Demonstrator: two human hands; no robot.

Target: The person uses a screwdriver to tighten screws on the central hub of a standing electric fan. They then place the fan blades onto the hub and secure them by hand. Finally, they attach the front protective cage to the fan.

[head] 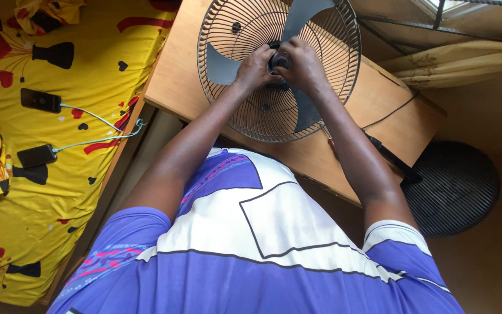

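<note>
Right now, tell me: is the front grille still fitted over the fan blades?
No: the blades sit bare in the rear grille, while a round grille lies on the floor.

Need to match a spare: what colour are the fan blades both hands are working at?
Dark grey fan blades, seen in the head view.

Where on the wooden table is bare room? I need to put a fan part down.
Bare wooden table lies left of the round wire fan guard, and right of it, crossed by a black cable. The hub is crowded by both hands.
</note>
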